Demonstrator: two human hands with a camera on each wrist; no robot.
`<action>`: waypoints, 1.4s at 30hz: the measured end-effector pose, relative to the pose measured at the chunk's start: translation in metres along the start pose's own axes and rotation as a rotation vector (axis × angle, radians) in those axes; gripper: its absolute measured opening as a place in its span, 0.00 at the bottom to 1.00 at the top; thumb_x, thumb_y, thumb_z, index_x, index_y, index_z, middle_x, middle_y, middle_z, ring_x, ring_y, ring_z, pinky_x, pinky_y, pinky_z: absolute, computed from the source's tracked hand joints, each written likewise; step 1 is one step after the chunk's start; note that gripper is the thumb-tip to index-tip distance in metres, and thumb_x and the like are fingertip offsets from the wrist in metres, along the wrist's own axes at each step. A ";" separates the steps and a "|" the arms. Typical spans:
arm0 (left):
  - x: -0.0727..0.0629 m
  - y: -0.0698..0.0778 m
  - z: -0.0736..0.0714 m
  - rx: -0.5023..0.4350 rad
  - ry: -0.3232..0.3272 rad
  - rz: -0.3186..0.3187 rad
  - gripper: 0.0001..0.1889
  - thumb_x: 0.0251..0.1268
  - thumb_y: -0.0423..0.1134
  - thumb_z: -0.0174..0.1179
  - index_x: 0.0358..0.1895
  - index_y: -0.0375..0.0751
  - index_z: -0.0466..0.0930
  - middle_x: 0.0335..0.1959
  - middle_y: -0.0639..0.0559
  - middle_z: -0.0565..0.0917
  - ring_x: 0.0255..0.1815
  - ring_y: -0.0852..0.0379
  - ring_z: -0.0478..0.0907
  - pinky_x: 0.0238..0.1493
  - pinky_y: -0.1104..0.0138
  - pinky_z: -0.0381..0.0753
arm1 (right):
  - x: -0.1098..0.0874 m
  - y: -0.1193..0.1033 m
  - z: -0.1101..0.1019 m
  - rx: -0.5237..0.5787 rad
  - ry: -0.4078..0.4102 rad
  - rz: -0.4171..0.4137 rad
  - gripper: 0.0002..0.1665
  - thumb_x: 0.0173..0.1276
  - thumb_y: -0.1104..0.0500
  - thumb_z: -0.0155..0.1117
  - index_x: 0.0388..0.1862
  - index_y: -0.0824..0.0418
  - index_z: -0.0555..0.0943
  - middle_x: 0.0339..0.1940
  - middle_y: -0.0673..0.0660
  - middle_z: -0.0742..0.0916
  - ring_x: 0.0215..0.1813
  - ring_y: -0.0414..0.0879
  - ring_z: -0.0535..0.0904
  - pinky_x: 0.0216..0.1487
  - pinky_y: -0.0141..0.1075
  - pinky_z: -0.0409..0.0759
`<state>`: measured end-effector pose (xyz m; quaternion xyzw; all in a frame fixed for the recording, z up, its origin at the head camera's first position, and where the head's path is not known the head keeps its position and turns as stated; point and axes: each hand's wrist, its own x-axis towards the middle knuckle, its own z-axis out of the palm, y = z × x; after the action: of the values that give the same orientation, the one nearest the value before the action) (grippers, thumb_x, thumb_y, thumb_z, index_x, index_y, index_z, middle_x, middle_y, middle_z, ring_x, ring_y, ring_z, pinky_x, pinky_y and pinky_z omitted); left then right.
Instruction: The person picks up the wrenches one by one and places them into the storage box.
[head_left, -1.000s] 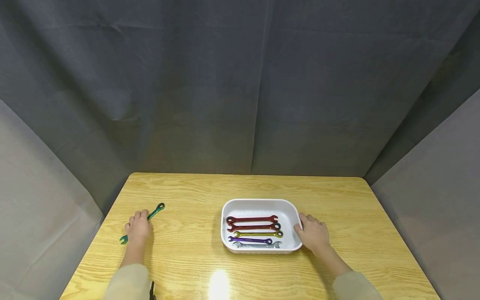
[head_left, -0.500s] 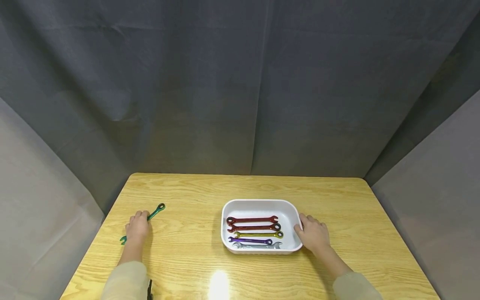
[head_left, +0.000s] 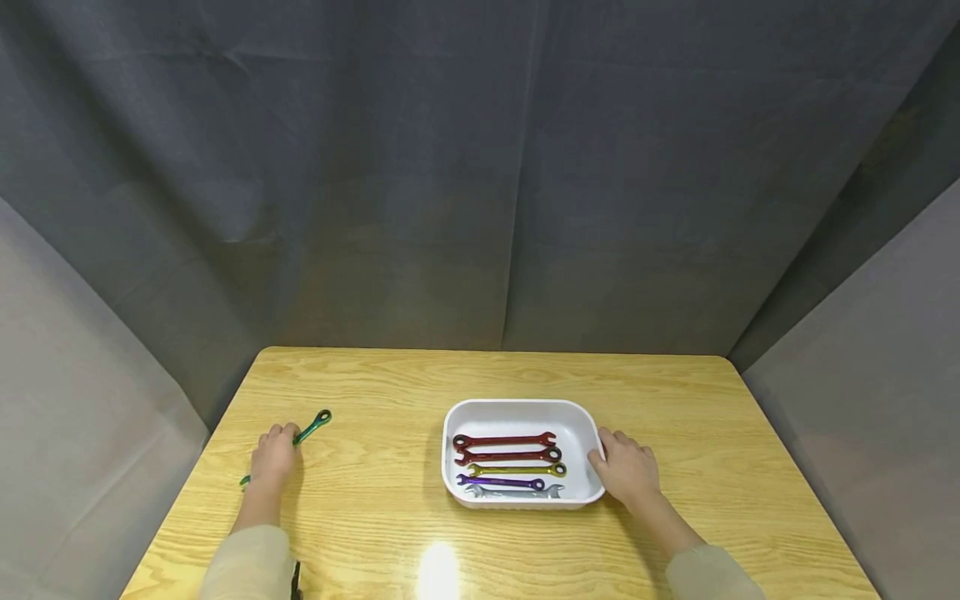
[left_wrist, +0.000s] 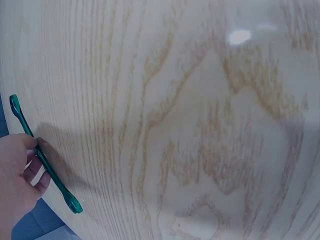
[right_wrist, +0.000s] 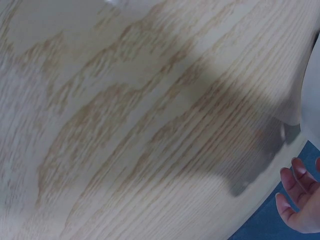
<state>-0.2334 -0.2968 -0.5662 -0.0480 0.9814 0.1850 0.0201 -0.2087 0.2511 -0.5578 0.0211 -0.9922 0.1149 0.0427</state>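
Observation:
At the left side of the table my left hand (head_left: 274,454) holds a green combination wrench (head_left: 313,425) by the middle of its shank. Its ring end points away to the right, and part of the open end is hidden by the hand. In the left wrist view, thumb and fingers pinch the green wrench (left_wrist: 47,162). My right hand (head_left: 627,467) is at the right end of a white tray (head_left: 522,503), its thumb over the rim. The right wrist view shows several fingers (right_wrist: 295,192) loosely bent below the tray wall (right_wrist: 312,107).
Inside the tray lie two red wrenches (head_left: 506,438), a yellow one (head_left: 517,470), a purple one (head_left: 502,482) and a silver one (head_left: 513,492), roughly parallel. The wooden table (head_left: 375,467) ends at a dark curtain (head_left: 390,250) behind, with pale curtains at the sides.
The left hand and green wrench have shifted very slightly, and less of the wrench's open end shows from behind the hand. The right hand and tray have stayed put.

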 end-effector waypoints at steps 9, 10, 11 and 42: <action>-0.001 0.002 -0.002 0.001 -0.044 0.038 0.15 0.60 0.25 0.50 0.51 0.25 0.67 0.43 0.31 0.71 0.44 0.35 0.69 0.44 0.47 0.71 | 0.000 0.000 0.000 -0.003 -0.014 0.010 0.25 0.63 0.49 0.50 0.54 0.61 0.73 0.43 0.63 0.81 0.47 0.61 0.76 0.46 0.58 0.69; -0.001 0.002 -0.002 -0.001 -0.050 0.036 0.15 0.61 0.25 0.49 0.51 0.25 0.67 0.43 0.31 0.71 0.44 0.35 0.69 0.44 0.47 0.71 | 0.000 -0.001 0.000 -0.006 -0.018 0.009 0.25 0.63 0.49 0.50 0.54 0.62 0.73 0.43 0.63 0.81 0.47 0.61 0.76 0.47 0.58 0.69; -0.001 0.003 -0.002 -0.006 -0.055 0.034 0.15 0.61 0.25 0.49 0.51 0.25 0.67 0.43 0.31 0.71 0.44 0.35 0.69 0.44 0.47 0.71 | 0.000 -0.001 0.000 -0.007 -0.019 0.009 0.25 0.63 0.49 0.50 0.54 0.62 0.73 0.43 0.63 0.81 0.47 0.61 0.76 0.47 0.58 0.69; -0.001 0.011 0.003 -0.053 -0.070 0.004 0.14 0.55 0.28 0.59 0.44 0.30 0.69 0.34 0.37 0.72 0.38 0.40 0.71 0.36 0.52 0.75 | 0.001 0.001 0.001 0.001 -0.001 0.003 0.23 0.63 0.49 0.50 0.52 0.61 0.74 0.40 0.62 0.81 0.45 0.60 0.77 0.44 0.56 0.70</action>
<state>-0.2334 -0.2855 -0.5647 -0.0401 0.9750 0.2124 0.0525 -0.2093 0.2514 -0.5589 0.0197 -0.9922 0.1153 0.0419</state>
